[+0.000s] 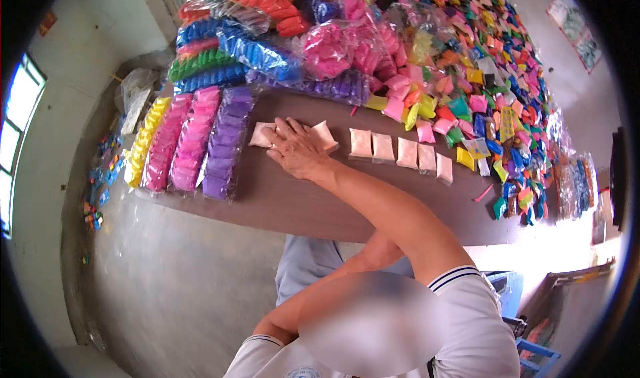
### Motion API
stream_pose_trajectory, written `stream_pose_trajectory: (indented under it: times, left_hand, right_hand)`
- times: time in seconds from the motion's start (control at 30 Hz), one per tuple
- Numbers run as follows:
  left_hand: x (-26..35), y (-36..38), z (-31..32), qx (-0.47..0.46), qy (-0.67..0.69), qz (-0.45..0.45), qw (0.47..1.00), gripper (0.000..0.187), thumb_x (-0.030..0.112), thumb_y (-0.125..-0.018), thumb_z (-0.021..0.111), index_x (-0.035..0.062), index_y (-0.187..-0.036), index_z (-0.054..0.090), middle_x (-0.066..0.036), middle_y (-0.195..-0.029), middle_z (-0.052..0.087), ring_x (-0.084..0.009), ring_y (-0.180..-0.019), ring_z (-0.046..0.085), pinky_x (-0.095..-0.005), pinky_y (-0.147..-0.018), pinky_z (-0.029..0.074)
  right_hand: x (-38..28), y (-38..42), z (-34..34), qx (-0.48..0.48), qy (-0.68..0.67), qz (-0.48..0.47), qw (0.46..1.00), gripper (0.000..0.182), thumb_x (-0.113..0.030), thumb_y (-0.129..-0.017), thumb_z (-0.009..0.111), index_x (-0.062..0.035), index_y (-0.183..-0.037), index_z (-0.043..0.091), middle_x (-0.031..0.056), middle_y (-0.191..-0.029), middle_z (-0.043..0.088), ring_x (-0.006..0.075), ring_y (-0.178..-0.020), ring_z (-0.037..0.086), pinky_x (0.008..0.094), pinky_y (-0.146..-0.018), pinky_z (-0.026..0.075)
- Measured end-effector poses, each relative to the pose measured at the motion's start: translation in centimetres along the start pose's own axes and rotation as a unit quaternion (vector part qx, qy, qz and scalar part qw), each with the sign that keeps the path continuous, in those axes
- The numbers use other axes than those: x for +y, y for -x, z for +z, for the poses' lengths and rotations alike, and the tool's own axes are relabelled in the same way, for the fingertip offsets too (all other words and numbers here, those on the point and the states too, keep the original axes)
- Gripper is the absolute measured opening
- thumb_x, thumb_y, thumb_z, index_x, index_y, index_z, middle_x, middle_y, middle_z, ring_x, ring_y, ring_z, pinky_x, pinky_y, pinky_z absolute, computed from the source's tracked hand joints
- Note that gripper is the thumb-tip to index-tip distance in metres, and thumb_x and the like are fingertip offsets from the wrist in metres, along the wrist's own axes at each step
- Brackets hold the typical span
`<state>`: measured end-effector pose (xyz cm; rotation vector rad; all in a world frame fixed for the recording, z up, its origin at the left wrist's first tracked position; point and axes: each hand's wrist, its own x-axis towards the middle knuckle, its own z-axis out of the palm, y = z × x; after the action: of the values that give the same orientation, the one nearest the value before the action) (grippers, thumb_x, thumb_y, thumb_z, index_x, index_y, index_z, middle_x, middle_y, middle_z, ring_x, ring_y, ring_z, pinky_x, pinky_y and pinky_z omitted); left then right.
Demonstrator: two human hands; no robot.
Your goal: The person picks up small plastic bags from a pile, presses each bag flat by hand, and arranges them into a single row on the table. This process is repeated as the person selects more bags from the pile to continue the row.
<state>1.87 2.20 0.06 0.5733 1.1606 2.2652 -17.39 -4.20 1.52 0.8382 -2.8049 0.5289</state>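
One hand (293,148) lies open and flat on pale pink packets (321,137) at the left end of a row on the brown counter (280,198), the other hand hidden below; the packets look light, soft and slippery, best pinched by an edge.

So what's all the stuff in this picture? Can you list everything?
Table: one, brown, middle.
Pale packets: five in a row, pinkish, on the table; a few more under the hand.
Long bags: four, yellow, pink, pink, purple, left end of the table.
Big bags: many, blue, green, red, pink, piled behind.
Small packets: too many to count, mixed colours, heaped on the right.
Window: one, bright, far left.
Hand: one, another person's, flat on the pale packets.
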Motion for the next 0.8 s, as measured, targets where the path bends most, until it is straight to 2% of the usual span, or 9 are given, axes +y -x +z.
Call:
stream_pose_trajectory:
  times: [0.03,0.1,0.13,0.2,0.3,0.53,0.63,0.7,0.8]
  left_hand:
    - [-0.3,-0.1,-0.3,-0.007,0.002,-0.004,1.0,0.027,0.005,-0.086,0.066,0.0019,-0.112,0.065,-0.013,-0.109,0.068,-0.0327,-0.108,0.061,-0.0408,-0.093,0.048]
    - [-0.7,-0.3,-1.0,-0.022,-0.361,0.23,0.904,0.02,0.002,-0.088,0.066,0.0005,-0.108,0.063,-0.012,-0.101,0.066,-0.0247,-0.089,0.063,-0.0353,-0.077,0.052]
    - [-0.5,0.0,-1.0,-0.025,-0.358,0.229,0.905,0.02,0.002,-0.088,0.066,0.0005,-0.108,0.063,-0.012,-0.101,0.066,-0.0247,-0.089,0.063,-0.0353,-0.077,0.052]
    - [0.0,0.6,-0.9,-0.014,-0.402,0.039,0.915,0.019,0.001,-0.086,0.065,0.0004,-0.105,0.064,-0.015,-0.088,0.065,-0.0295,-0.071,0.062,-0.0361,-0.062,0.05]
    - [-0.3,0.1,-0.8,0.027,-0.361,0.132,0.923,0.017,0.001,-0.087,0.062,-0.0003,-0.105,0.063,-0.016,-0.082,0.062,-0.0298,-0.061,0.059,-0.0372,-0.054,0.047]
    - [0.5,0.2,-0.5,0.022,-0.333,0.099,0.937,0.017,0.002,-0.089,0.061,-0.0021,-0.105,0.061,-0.016,-0.079,0.06,-0.024,-0.061,0.058,-0.0335,-0.056,0.048]
    - [0.5,0.4,-0.7,0.011,-0.288,0.042,0.957,0.014,0.003,-0.085,0.063,0.001,-0.099,0.061,-0.016,-0.079,0.06,-0.0344,-0.062,0.059,-0.0421,-0.058,0.048]
    - [0.5,0.5,-1.0,-0.021,-0.355,0.026,0.934,0.015,0.001,-0.089,0.06,-0.0025,-0.103,0.062,-0.015,-0.081,0.06,-0.0213,-0.065,0.06,-0.0324,-0.058,0.05]
    - [0.4,0.3,-0.6,-0.003,-0.344,0.098,0.934,0.013,0.0,-0.088,0.06,-0.0013,-0.101,0.063,-0.013,-0.081,0.06,-0.0214,-0.065,0.058,-0.0324,-0.057,0.049]
  right_hand:
    - [0.2,0.3,-0.2,0.002,0.002,0.007,1.0,0.054,-0.038,-0.097,0.054,-0.0148,-0.145,0.042,0.0198,-0.15,0.039,0.0417,-0.138,0.037,0.0538,-0.111,0.033]
    - [0.5,1.0,-0.8,0.017,0.03,-0.005,0.999,0.059,-0.039,-0.095,0.058,-0.0132,-0.145,0.042,0.0199,-0.149,0.04,0.0411,-0.139,0.036,0.0538,-0.111,0.033]
    - [0.9,1.5,-1.5,0.017,0.032,0.0,0.999,0.059,-0.039,-0.095,0.058,-0.0132,-0.145,0.042,0.0199,-0.149,0.04,0.0411,-0.139,0.036,0.0538,-0.111,0.033]
    - [2.8,2.6,-3.5,0.046,0.061,-0.048,0.996,0.062,-0.044,-0.092,0.058,-0.0102,-0.142,0.045,0.0201,-0.148,0.042,0.0402,-0.138,0.037,0.0544,-0.111,0.032]
    - [6.4,4.4,-5.1,-0.026,0.038,-0.049,0.998,0.063,-0.044,-0.091,0.06,-0.0092,-0.142,0.046,0.0193,-0.149,0.042,0.0377,-0.14,0.036,0.0522,-0.113,0.031]
    - [7.2,3.8,-2.7,0.005,-0.002,-0.061,0.998,0.066,-0.042,-0.085,0.069,-0.0035,-0.135,0.05,0.0145,-0.129,0.056,0.0323,-0.121,0.051,0.0485,-0.104,0.04]
    - [5.2,3.8,-3.4,0.007,0.004,-0.046,0.999,0.067,-0.04,-0.083,0.071,0.0013,-0.132,0.052,0.0157,-0.133,0.055,0.0343,-0.123,0.051,0.0454,-0.104,0.04]
    - [5.4,4.9,-3.9,0.058,0.018,-0.045,0.997,0.067,-0.042,-0.083,0.071,0.001,-0.131,0.054,0.0169,-0.131,0.056,0.0349,-0.123,0.051,0.0447,-0.103,0.042]
    - [7.1,8.0,-6.3,0.162,-0.02,-0.021,0.986,0.06,-0.04,-0.084,0.072,-0.001,-0.126,0.058,0.0186,-0.127,0.059,0.0366,-0.12,0.054,0.0458,-0.102,0.042]
